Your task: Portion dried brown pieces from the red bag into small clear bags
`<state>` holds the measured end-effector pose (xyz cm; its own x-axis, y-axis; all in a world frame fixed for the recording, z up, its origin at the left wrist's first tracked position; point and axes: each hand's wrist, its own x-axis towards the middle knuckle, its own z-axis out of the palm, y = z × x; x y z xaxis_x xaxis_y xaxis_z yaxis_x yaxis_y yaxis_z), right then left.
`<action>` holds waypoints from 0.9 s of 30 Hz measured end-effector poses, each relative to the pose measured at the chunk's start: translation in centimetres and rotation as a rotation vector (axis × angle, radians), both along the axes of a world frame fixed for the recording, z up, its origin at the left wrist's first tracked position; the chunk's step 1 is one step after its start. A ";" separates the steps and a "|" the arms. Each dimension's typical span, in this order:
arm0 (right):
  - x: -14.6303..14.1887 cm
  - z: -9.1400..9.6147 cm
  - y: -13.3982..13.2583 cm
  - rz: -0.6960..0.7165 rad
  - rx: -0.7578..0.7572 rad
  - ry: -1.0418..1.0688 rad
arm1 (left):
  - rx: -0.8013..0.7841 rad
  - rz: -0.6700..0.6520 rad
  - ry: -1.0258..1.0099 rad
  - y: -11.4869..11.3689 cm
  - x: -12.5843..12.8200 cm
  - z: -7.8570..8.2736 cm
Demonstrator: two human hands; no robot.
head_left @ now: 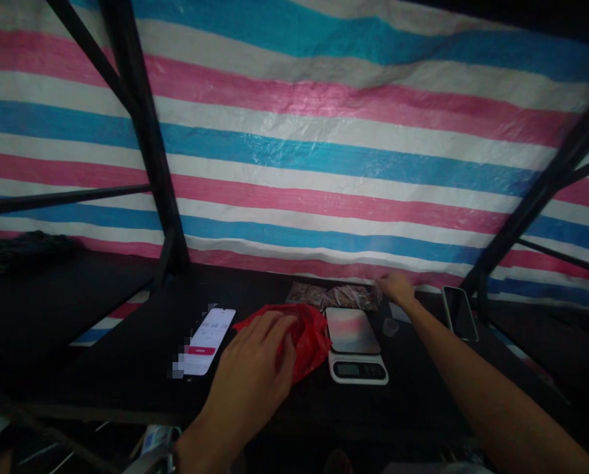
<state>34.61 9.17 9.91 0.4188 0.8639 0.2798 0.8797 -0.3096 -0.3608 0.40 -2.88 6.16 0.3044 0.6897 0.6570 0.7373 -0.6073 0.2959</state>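
My left hand point(259, 359) lies over the left side of a red plastic bag point(314, 339), its fingers curled onto the crumpled plastic. Farther back, my right hand point(396, 288) is closed on the edge of a small clear plastic packet point(376, 296), at the right end of a row of similar packets point(344, 296) with brownish contents. Between my hands sits a white digital scale point(356, 349) with a bare metal plate. A small clear cup point(390, 327) stands just right of the scale. What the red bag holds is hidden.
A phone with a lit timer screen point(208, 342) lies left of the red bag. Another phone point(460, 314) with a dark screen lies at the right. Dark metal posts point(149, 138) frame the black table point(284, 408), and a striped tarp point(324, 164) hangs behind it.
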 end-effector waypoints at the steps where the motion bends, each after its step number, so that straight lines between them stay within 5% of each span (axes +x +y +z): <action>1: 0.1 0.7 -0.2 0.000 0.069 0.058 | -0.083 0.027 -0.078 0.7 0.2 0.7; 6: -3.4 1.6 -1.9 0.137 0.343 0.325 | -0.392 -0.088 -0.519 5.4 4.0 2.7; 8: -6.4 0.3 -3.2 0.260 0.377 0.422 | -0.487 -0.252 -0.639 6.9 6.2 2.1; 11: -10.6 -2.2 -5.0 0.641 0.363 0.728 | -0.606 -0.484 -0.819 8.1 8.5 0.2; 14: -12.3 -3.2 -6.6 0.731 0.344 0.707 | -0.695 -0.539 -1.000 7.9 8.7 -1.5; 17: -10.5 -2.8 -8.1 0.821 0.210 0.631 | -0.785 -0.526 -1.044 7.5 7.7 -1.8; 23: -3.0 -5.0 -11.8 0.696 -0.280 0.511 | -0.743 -0.406 -1.089 7.2 6.2 -0.6; 27: -1.4 -6.9 -12.8 0.644 -0.314 0.471 | -0.750 -0.399 -1.130 7.6 5.4 -0.6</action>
<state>33.19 -3.60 2.97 -0.1677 0.9815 -0.0923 0.6979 0.0521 -0.7143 5.75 4.68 5.52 0.1234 0.9728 0.1959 -0.2923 -0.1530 0.9440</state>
